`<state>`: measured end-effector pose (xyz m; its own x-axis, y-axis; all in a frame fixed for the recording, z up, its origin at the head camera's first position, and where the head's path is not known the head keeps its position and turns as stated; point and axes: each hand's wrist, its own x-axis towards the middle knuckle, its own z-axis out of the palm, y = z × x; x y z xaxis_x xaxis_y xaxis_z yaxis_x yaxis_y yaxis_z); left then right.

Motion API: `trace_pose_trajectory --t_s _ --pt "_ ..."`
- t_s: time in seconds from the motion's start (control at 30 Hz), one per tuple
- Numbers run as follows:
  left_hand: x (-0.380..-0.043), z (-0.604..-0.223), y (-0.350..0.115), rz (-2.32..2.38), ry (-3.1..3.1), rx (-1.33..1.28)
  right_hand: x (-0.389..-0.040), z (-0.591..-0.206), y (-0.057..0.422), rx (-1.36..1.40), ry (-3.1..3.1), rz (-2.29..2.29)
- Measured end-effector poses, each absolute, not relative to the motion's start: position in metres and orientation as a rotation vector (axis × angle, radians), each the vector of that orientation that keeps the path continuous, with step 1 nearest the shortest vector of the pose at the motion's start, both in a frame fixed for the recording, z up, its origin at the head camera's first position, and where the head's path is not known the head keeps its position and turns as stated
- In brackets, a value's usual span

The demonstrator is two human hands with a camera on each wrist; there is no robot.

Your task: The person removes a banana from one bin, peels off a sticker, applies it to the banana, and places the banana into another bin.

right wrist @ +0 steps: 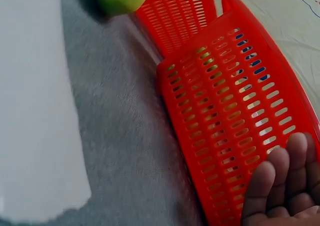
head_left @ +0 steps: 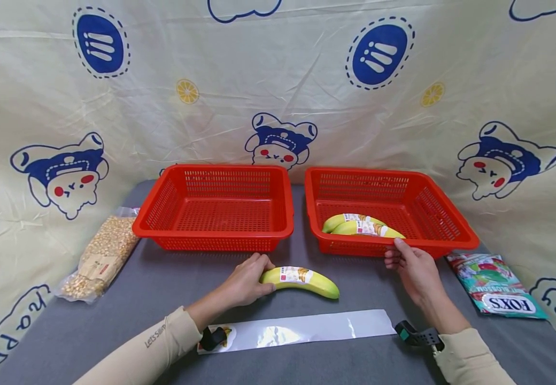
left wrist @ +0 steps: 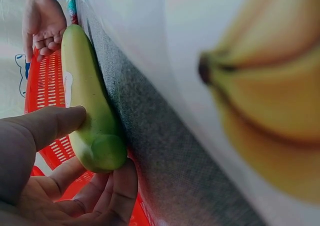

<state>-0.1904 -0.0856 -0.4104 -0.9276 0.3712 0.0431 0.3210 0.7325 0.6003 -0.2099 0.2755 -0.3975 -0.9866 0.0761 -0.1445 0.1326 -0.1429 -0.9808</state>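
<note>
My left hand (head_left: pixel 249 280) pinches the left end of a yellow-green banana (head_left: pixel 302 280) with a printed label, thumb on one side and fingers on the other. In the left wrist view, the thumb presses on the banana (left wrist: pixel 90 101) near its blunt green end. My right hand (head_left: pixel 415 270) is at the front of the right red basket (head_left: pixel 432 246), thumb near the rim and fingers loosely bent outside the wall. The right wrist view shows those fingertips beside the slotted wall of the basket (right wrist: pixel 220 106). Two labelled bananas (head_left: pixel 364 228) lie inside this basket.
A second red basket (head_left: pixel 215 235) stands at the left. In front lies a long white glossy strip (head_left: pixel 302 329) with a banana picture at its left end. A bag of corn kernels (head_left: pixel 109 248) is far left, a green FOX'S bag (head_left: pixel 494 283) at right.
</note>
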Motion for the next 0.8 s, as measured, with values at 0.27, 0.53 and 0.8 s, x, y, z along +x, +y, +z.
trace_pose_trajectory --t_s 0.27,0.53,0.8 --pt "-0.191 -0.411 -0.084 0.963 2.847 0.582 -0.208 -0.399 0.278 0.18 1.894 -2.442" --pt "-0.189 -0.407 -0.086 0.963 2.857 0.586 -0.209 -0.399 0.276 0.209 1.925 -2.424" --pt "-0.183 -0.375 -0.086 0.988 2.808 0.669 -0.21 -0.4 0.276 0.207 1.949 -2.412"
